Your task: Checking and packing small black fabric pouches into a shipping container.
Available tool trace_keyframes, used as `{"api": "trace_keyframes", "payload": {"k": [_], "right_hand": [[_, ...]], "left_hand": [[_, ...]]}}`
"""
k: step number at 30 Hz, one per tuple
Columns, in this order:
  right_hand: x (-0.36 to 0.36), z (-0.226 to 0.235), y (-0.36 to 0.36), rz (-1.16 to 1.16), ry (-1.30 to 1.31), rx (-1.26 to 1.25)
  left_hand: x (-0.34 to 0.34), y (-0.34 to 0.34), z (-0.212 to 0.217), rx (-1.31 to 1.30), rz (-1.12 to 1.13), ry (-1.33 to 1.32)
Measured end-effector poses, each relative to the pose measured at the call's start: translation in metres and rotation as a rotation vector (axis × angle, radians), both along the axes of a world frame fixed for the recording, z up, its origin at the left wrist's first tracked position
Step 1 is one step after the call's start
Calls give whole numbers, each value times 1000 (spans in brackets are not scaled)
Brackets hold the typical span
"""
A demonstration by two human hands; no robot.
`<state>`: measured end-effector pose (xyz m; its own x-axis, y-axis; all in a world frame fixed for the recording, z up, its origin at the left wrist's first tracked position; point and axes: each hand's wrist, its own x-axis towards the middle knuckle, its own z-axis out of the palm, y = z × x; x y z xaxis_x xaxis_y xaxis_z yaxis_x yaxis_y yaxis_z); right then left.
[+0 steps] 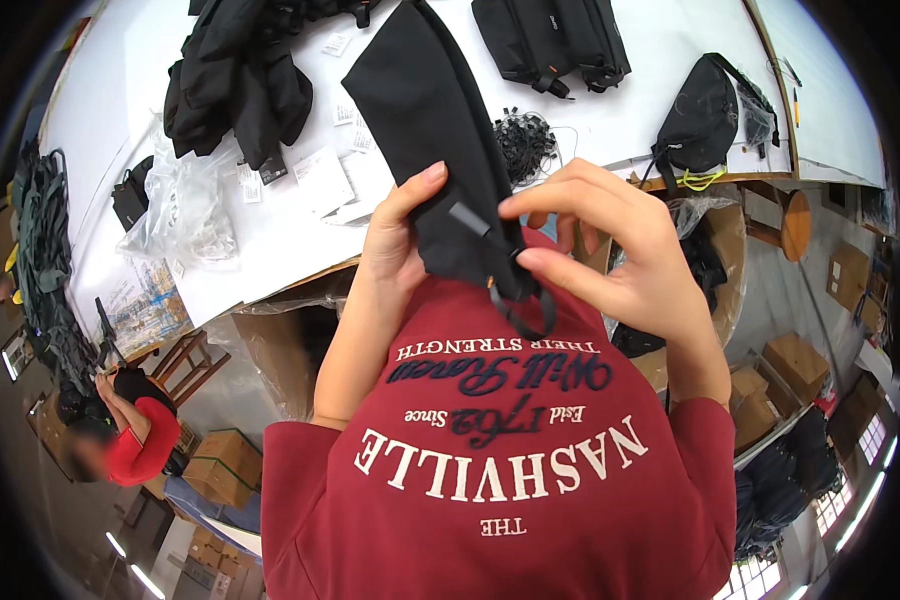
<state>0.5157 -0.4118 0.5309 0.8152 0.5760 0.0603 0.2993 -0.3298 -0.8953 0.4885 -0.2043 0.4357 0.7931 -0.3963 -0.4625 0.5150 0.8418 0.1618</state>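
A flat, long black fabric bag (420, 120) is held up tilted in front of me, over the table's front edge. My left hand (400, 235) grips its left lower side, thumb on the front face; the other fingers are mostly behind it. Beside the bag's right edge is my right hand (610, 240), its index finger and thumb apart, with their tips at that edge. A small grey tab (468, 219) lies on the bag's face near the index fingertip. From the bag's lower end hangs a black strap loop (530, 318), near a tiny orange tag.
The white table (610, 130) carries a heap of black bags (240, 90), another black bag (550, 40), a pile of small black parts (523, 145), paper labels (322, 182), clear plastic (185, 200) and a rounded black bag (703, 115). A person in red (145, 440) works at left.
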Motion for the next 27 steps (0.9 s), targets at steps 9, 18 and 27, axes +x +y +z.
{"api": "trace_keyframes", "payload": {"k": [9, 18, 27], "right_hand": [[-3, 13, 12, 5, 167, 28], [-17, -5, 22, -96, 146, 314], [-22, -9, 36, -256, 172, 421]], "left_hand": [[5, -1, 11, 23, 28, -13], [10, -5, 7, -158, 25, 7], [6, 1, -5, -228, 30, -15]]}}
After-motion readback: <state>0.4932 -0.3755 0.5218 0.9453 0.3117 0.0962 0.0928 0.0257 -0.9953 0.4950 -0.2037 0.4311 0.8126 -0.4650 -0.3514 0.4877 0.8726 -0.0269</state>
